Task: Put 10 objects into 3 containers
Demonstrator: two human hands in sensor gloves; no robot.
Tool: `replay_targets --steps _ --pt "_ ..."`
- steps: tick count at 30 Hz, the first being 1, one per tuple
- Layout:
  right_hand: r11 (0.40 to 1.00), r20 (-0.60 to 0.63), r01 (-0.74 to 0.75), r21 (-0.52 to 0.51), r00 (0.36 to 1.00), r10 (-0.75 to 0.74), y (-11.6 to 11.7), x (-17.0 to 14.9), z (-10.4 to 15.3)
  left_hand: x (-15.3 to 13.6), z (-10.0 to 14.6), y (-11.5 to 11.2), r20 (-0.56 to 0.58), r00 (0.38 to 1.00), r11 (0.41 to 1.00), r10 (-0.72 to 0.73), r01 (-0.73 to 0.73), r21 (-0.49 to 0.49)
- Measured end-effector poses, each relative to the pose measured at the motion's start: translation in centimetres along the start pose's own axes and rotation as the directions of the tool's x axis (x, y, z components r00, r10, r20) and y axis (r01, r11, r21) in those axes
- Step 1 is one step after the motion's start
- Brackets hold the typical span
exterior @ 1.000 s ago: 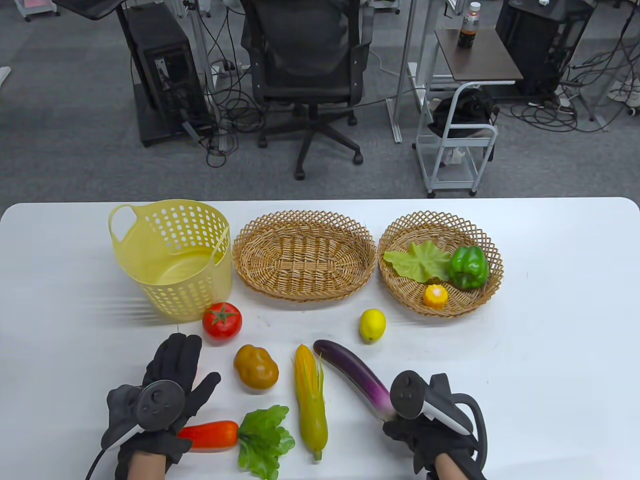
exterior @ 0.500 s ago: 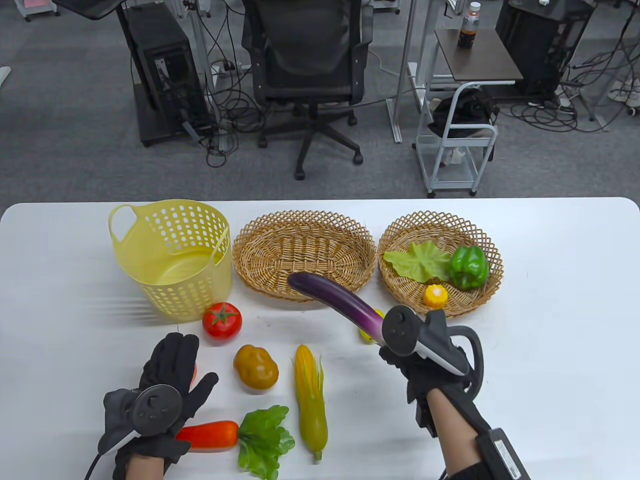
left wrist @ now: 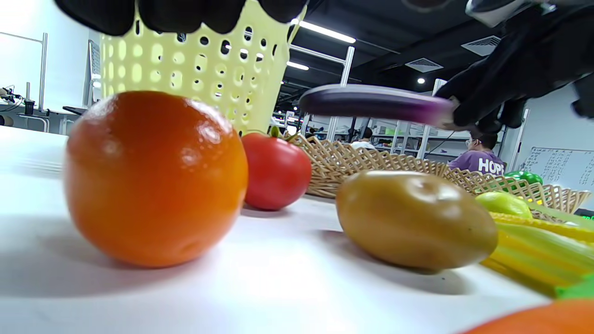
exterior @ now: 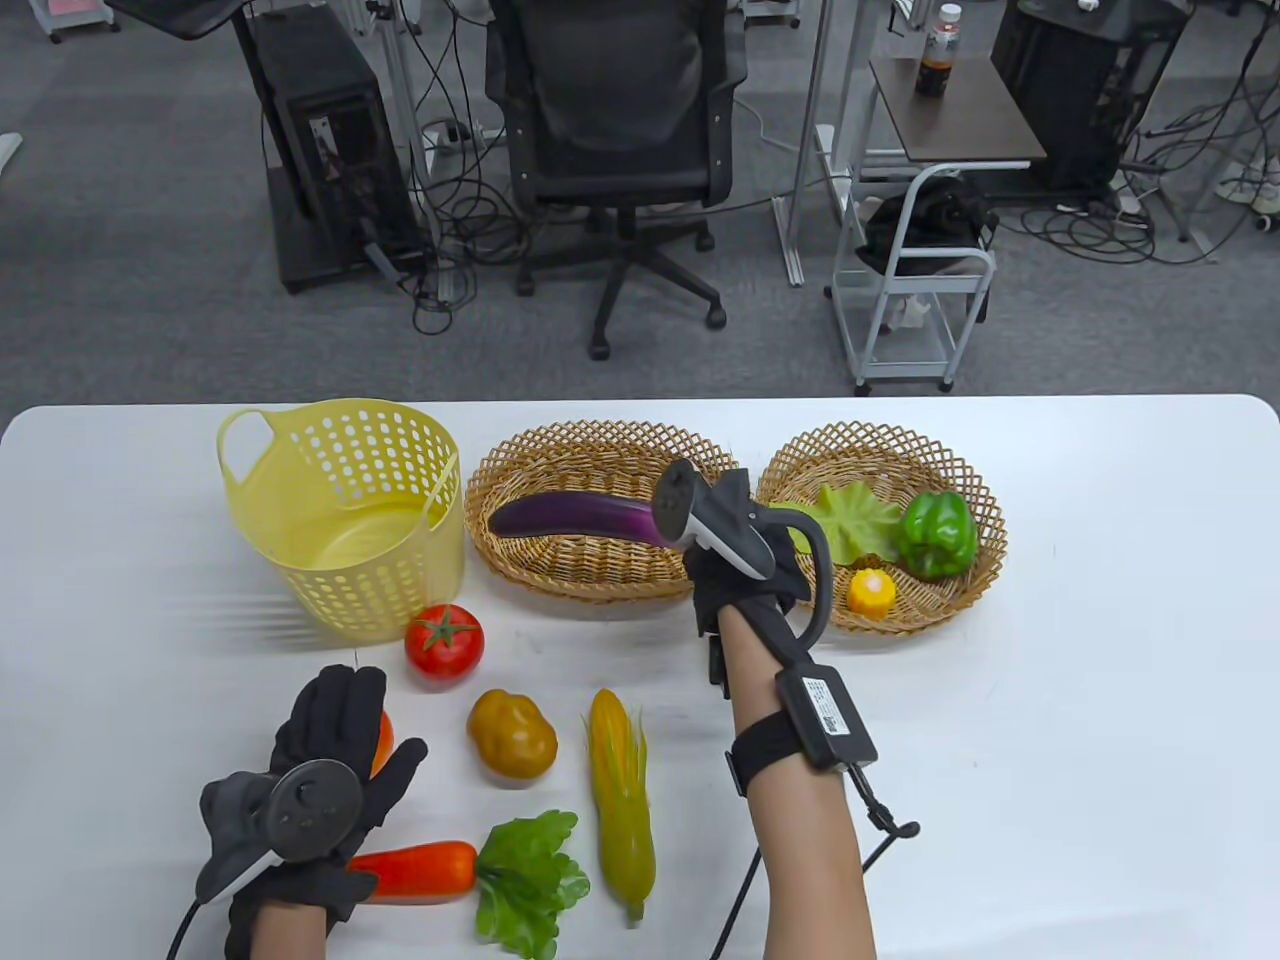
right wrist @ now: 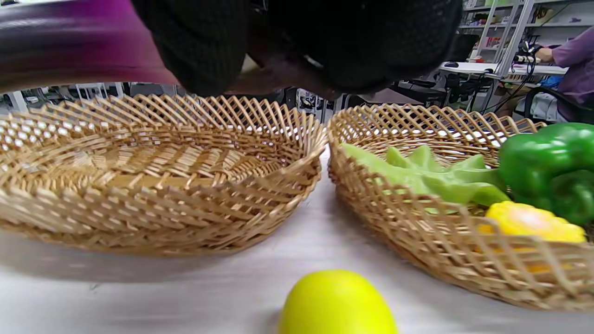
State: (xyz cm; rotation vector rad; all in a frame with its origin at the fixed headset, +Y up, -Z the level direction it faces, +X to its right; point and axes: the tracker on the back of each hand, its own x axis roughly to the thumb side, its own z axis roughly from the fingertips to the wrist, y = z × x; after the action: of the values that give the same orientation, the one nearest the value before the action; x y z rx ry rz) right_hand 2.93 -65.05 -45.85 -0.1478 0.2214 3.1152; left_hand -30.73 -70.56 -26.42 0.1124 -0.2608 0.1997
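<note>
My right hand point(exterior: 692, 545) grips a purple eggplant point(exterior: 570, 515) by its stem end and holds it level above the middle wicker basket point(exterior: 600, 590). It also shows in the left wrist view point(left wrist: 371, 101), clear of the basket. My left hand point(exterior: 335, 715) lies open over an orange point(left wrist: 155, 178), fingers spread above it. On the table lie a tomato point(exterior: 444, 641), a potato point(exterior: 512, 735), a corn cob point(exterior: 620, 800), a carrot with leaves point(exterior: 420, 870) and a lemon point(right wrist: 336, 304). The yellow plastic basket point(exterior: 340, 590) stands at the left.
The right wicker basket point(exterior: 985, 540) holds a lettuce leaf point(exterior: 850, 515), a green pepper point(exterior: 935, 535) and a small corn piece point(exterior: 871, 592). In the table view my right forearm hides the lemon. The table's far edge runs just behind the baskets.
My right hand lifted the eggplant off the table and carried it up and left to above the middle basket. The left hand shifted slightly toward me over the orange.
</note>
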Motion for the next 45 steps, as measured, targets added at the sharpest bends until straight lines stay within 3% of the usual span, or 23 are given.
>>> replay_targets --steps 12,17,25,33,45 --pt "0.984 -0.073 -0.167 0.059 0.983 0.171 2.1 2.7 -1.8 -0.3 0.1 0.0 0.006 1.000 1.000 0.008 -0.008 0.009" --pt "0.999 -0.057 -0.034 -0.014 0.998 0.033 0.7 1.1 -0.7 -0.2 0.2 -0.1 0.014 1.000 1.000 0.009 -0.010 0.012" --pt "1.000 -0.032 0.017 0.020 0.999 -0.016 0.2 -3.4 1.9 -0.2 0.2 -0.1 0.015 1.000 1.000 0.003 -0.004 0.008" --pt "0.988 0.046 -0.039 0.152 0.998 0.033 3.1 -5.7 3.7 -0.2 0.1 -0.2 0.009 1.000 1.000 0.013 -0.013 -0.004" --pt "0.953 0.110 -0.075 0.293 0.993 0.045 7.3 -5.6 3.2 -0.3 -0.1 -0.5 0.004 1.000 0.999 0.006 -0.006 -0.035"
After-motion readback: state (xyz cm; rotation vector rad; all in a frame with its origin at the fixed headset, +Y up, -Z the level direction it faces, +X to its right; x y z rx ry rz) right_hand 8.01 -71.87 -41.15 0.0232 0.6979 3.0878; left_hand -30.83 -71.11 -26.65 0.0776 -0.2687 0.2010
